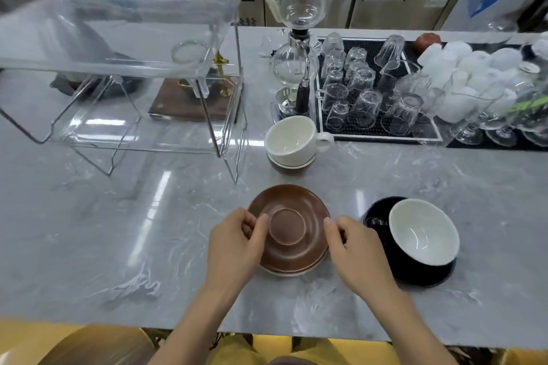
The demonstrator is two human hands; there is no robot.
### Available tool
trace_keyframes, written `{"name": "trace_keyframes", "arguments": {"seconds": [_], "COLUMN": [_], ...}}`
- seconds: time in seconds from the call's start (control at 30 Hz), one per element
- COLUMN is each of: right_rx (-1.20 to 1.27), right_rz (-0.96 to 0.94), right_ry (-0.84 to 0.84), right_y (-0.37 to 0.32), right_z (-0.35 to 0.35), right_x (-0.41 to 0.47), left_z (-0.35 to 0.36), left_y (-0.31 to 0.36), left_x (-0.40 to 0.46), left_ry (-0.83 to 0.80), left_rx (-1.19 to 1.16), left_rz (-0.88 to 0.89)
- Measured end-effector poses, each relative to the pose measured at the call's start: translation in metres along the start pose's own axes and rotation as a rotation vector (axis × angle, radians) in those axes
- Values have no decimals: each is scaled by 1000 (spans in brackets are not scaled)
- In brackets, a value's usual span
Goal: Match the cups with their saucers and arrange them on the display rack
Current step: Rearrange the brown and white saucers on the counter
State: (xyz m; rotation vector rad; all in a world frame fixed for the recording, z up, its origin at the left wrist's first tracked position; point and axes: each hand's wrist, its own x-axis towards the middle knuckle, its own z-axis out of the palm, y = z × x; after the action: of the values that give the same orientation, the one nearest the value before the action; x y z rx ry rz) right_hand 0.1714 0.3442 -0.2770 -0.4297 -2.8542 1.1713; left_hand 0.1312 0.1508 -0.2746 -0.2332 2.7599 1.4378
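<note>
Two bare hands, left hand (234,243) and right hand (357,249), pinch opposite edges of a round brown ceramic saucer (292,228) stacked on a white saucer (284,271) on the grey marble counter (118,231). The clear acrylic display rack (118,68) stands behind to the left. No writing is legible.

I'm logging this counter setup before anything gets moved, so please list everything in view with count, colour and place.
brown saucer: one, brown, front centre, stacked on a white saucer
white saucer: one, white, only its rim shows beneath
white cup: one, white, nested in a brown cup behind the saucers
brown cup: one, brown, mostly hidden
black cup: one, black outside, white inside, tilted on the black saucer, right
display rack: one, clear with wire legs, left
siphon brewer: one, glass, centre back
glasses: many, clear, upturned on a black mat
white cups: many, far right
left hand, right hand: gripping the brown saucer's edges
</note>
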Motion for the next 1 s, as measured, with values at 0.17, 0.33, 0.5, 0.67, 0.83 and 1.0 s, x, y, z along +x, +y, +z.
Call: {"name": "trace_keyframes", "arguments": {"seconds": [0.17,0.33,0.5,0.67,0.83,1.0], "right_rx": [-76,-104,-108,-80,-20,36], "right_rz": [134,183,212,227,230,199], "right_ry": [26,6,8,20,68,153], "right_y": [1,-3,-4,-4,-7,-15], "right_z": [3,8,13,18,18,-3], "right_x": [-9,-10,-9,-8,-8,-6], "left_z": [-11,-16,-19,-19,-21,-26], "left_y": [-12,-22,-28,-31,-31,-6], "left_x": [15,26,33,37,40,45], "left_ry": [-49,-100,-174,-219,-213,-189], "left_rx": [85,131,160,194,87,64], "left_rz": [16,7,28,76,63,109]}}
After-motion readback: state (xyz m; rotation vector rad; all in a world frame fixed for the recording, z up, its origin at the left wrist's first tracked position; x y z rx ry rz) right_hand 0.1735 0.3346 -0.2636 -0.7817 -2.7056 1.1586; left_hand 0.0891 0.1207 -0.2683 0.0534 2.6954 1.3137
